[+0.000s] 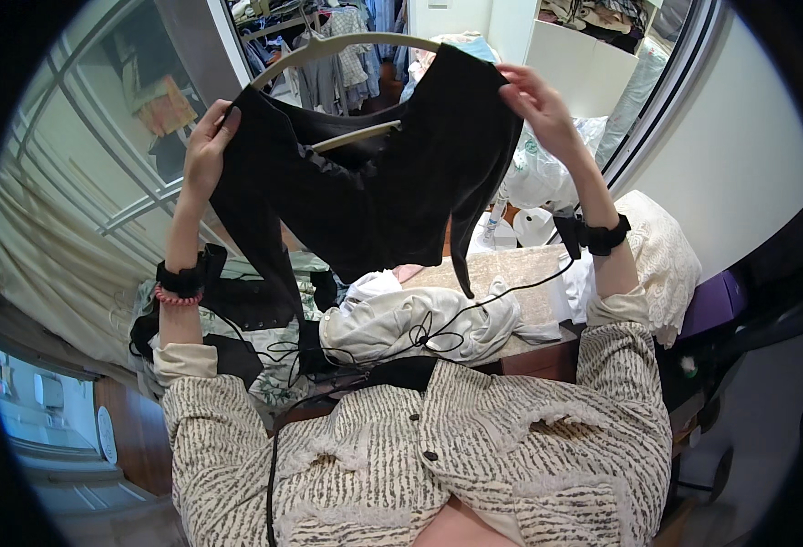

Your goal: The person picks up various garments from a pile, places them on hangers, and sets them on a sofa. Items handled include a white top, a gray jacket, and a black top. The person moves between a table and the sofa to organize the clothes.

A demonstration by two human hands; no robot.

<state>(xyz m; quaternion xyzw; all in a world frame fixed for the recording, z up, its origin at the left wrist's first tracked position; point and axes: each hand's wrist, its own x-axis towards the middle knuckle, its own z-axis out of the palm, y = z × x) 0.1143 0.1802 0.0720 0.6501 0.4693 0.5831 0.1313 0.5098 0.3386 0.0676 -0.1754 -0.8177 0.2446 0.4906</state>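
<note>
A black long-sleeved top (374,198) hangs in front of me on a pale clothes hanger (346,45), whose hook points up and whose lower bar shows through the neckline. My left hand (211,140) grips the top's shoulder at the left, thumb on the fabric. At the opposite shoulder, my right hand (538,102) touches the edge with its fingers, slightly blurred; whether it grips the cloth is unclear. The sleeves dangle on both sides. Black bands with cables circle both wrists, and a pink coiled band is around the left one.
Below lie a crumpled white garment (422,321) and green-patterned cloth on a surface. A cream lace cloth (654,267) is at the right, beside a purple box (716,304). Clothes hang on a rack (346,61) behind. A glass-paned door (148,123) and a curtain (45,273) stand left.
</note>
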